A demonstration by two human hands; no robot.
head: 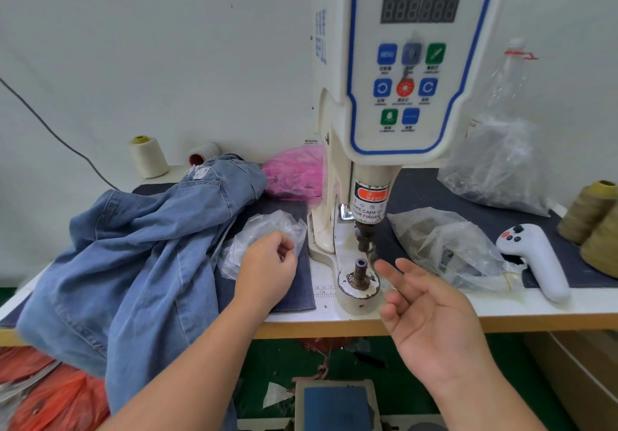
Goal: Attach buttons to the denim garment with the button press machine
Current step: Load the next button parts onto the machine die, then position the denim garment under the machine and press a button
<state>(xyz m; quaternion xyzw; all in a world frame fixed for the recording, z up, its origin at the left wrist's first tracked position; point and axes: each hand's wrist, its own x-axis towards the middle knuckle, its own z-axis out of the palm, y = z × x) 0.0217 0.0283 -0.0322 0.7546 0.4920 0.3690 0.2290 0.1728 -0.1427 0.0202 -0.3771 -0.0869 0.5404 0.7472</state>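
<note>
Head view: left hand is reaching into a clear bag beside the denim garment, fingers curled, what its grip holds I cannot tell. Right hand is hovering open, palm up, near the press's lower die. Seat the button squarely on the die, fingers clear of the punch.

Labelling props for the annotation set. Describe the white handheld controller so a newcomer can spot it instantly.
Start at the white button press machine in the middle of the table, then look to its right, past the crumpled clear plastic bags. The white handheld controller lies on the dark mat near the table's front edge. Unlike the bags and olive thread cones beside it, it is smooth, pistol-shaped, with small dark buttons on top.
</note>
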